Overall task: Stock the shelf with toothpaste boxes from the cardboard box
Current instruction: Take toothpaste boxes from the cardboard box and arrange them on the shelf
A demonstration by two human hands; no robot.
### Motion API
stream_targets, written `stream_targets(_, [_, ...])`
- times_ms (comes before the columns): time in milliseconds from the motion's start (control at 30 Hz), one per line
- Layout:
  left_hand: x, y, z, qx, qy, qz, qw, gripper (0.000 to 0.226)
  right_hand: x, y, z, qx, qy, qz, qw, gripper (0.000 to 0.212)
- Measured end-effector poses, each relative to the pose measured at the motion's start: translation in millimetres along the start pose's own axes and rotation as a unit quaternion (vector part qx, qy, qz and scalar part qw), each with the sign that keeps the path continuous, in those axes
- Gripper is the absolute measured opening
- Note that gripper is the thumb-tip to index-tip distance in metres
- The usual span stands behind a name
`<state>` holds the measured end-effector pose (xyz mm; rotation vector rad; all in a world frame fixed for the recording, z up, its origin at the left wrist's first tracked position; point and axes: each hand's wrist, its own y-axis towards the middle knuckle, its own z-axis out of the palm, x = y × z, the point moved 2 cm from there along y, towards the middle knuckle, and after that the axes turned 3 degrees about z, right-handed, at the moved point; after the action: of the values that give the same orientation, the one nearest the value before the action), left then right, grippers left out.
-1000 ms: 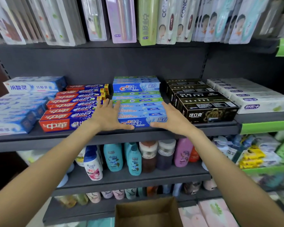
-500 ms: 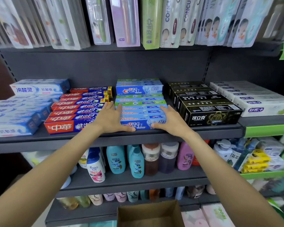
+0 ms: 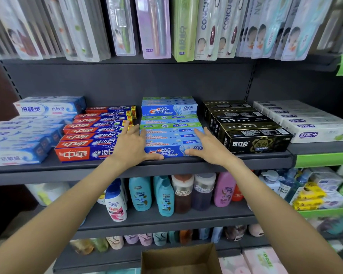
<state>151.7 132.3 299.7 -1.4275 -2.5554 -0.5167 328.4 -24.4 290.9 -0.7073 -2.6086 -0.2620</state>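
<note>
A row of blue Crest toothpaste boxes lies on the dark shelf, one behind another, with a second layer at the back. My left hand rests flat against the left end of the front boxes, thumb along the front box's face. My right hand presses flat against their right end, thumb on the front face. Both hands have straight fingers. The open cardboard box sits at the bottom of the view, below the shelves; its inside is not visible.
Red toothpaste boxes lie left of the Crest row, black ones right, pale blue and white further out. Toothbrush packs hang above. Shampoo bottles fill the shelf below.
Both hands stay on the ends of the front Crest boxes, which sit slightly further back on the shelf. The view has shifted a little; the boxes' ends look more even.
</note>
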Motion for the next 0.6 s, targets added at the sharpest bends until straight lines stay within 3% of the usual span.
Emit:
stream_targets(400, [-4,-1,-1,0.008,0.034,-0.012,0.999,0.123,-2,-3,1,0.001,0.018,0.001,1.0,0.094])
stream_targets(500, [-4,-3,-2,0.0,0.029,-0.005,1.0,0.112,0,-13,3,-0.066,-0.099,-0.041,0.992,0.081])
stream_targets(600, [-13,-5,-3,-0.026,-0.011,0.048,0.998,0.09,4,-27,13,-0.201,-0.225,-0.124,0.945,0.053])
